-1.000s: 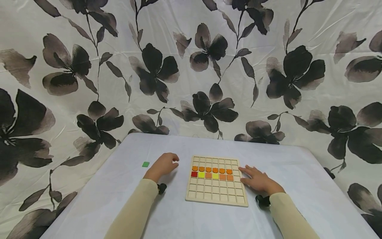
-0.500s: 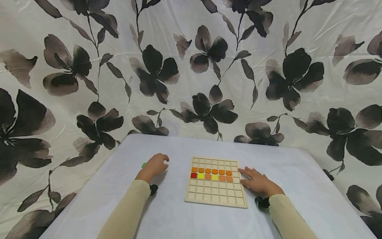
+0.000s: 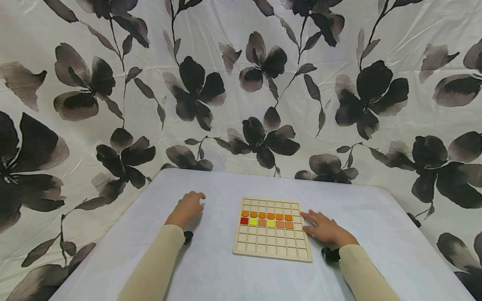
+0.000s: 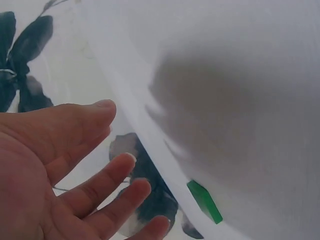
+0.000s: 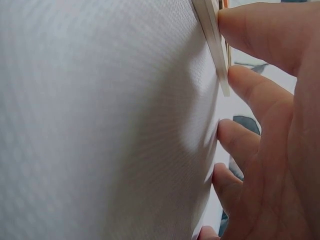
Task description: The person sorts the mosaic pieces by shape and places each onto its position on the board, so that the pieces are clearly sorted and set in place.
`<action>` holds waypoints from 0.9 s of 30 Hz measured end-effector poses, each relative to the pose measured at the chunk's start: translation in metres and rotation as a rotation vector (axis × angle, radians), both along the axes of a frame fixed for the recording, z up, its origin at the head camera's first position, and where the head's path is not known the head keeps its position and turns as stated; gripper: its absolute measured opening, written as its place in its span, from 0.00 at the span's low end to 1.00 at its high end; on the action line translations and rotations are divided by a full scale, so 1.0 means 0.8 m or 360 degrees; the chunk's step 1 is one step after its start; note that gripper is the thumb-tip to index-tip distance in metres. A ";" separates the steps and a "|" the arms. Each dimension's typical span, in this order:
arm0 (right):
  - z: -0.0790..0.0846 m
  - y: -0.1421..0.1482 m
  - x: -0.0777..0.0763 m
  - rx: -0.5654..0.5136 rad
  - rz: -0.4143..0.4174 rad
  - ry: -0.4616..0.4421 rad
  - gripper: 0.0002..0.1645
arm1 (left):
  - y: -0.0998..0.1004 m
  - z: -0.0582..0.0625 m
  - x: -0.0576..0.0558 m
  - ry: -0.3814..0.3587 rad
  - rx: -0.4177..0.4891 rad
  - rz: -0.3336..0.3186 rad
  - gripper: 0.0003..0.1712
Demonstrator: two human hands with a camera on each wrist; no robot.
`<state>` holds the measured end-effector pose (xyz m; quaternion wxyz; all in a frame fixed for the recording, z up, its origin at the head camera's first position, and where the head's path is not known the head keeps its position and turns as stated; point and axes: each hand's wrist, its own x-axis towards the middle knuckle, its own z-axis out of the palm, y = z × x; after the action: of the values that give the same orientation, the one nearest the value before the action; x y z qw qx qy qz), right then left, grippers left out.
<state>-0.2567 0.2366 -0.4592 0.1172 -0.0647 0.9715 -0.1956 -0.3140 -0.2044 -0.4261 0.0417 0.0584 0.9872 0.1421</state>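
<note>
My left hand (image 3: 186, 208) hovers over the left part of the table with fingers loosely spread and nothing held. Below it lies a small green square tile (image 4: 204, 201), visible in the left wrist view, apart from the fingers; the hand hides it in the head view. A wooden grid board (image 3: 273, 242) lies flat near the table's middle. It carries a row of orange round discs (image 3: 262, 215) and, just below, a row with a red tile (image 3: 244, 220), yellow tiles (image 3: 253, 222) and orange tiles (image 3: 280, 225). My right hand (image 3: 326, 230) touches the board's right edge with its thumb and a fingertip.
A white cloth covers the table (image 3: 211, 267). Behind it hangs a white curtain (image 3: 226, 25) with dark flower prints. Beige sleeves cover both arms, and a dark device sits at each wrist.
My left hand has moved left, away from the board, and now covers the green tile in the head view. The right hand has stayed at the board's edge.
</note>
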 end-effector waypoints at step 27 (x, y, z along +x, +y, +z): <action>-0.001 0.000 -0.002 -0.0006 -0.0010 -0.0006 0.37 | -0.027 -0.007 -0.001 -0.0176 -0.0065 -0.0065 0.22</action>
<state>-0.2581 0.2369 -0.4601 0.1183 -0.0616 0.9711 -0.1979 -0.3148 -0.2262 -0.4317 0.1002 0.0698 0.9847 0.1242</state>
